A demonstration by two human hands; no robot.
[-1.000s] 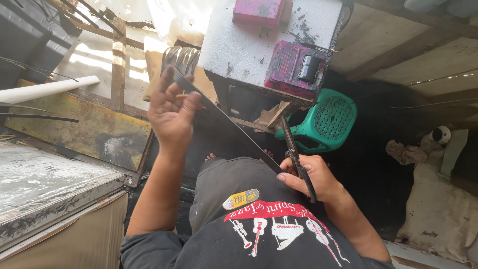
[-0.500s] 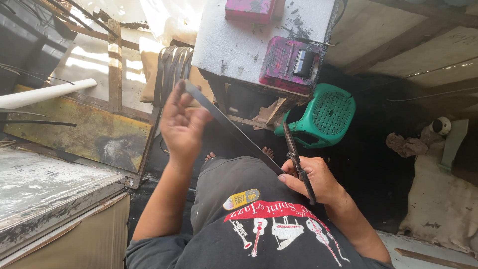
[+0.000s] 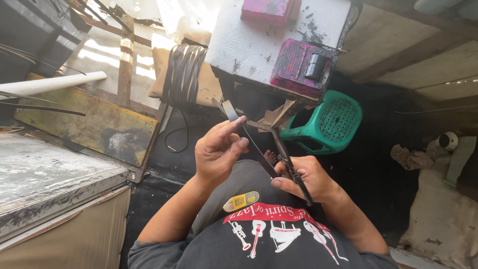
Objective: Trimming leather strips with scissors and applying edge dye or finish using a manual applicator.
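Head view: the left hand [image 3: 217, 154] pinches the upper part of a long dark strip [image 3: 249, 142] between thumb and fingertips, fingers curled shut on it. The right hand [image 3: 307, 177] is closed around a slim dark tool [image 3: 291, 167], probably scissors or a blade, and also bears on the strip's lower end. The strip hangs in the air above the person's lap, in front of the green stool [image 3: 331, 122]. Its long axis runs diagonally, the upper end pointing up-left toward the white block [image 3: 259, 45], the lower end down-right into the right hand. It looks thin, light and bendy, likely rubber, so it would sag unless held near both ends and kept taut. A bundle of similar strips [image 3: 184, 74] lies beyond.
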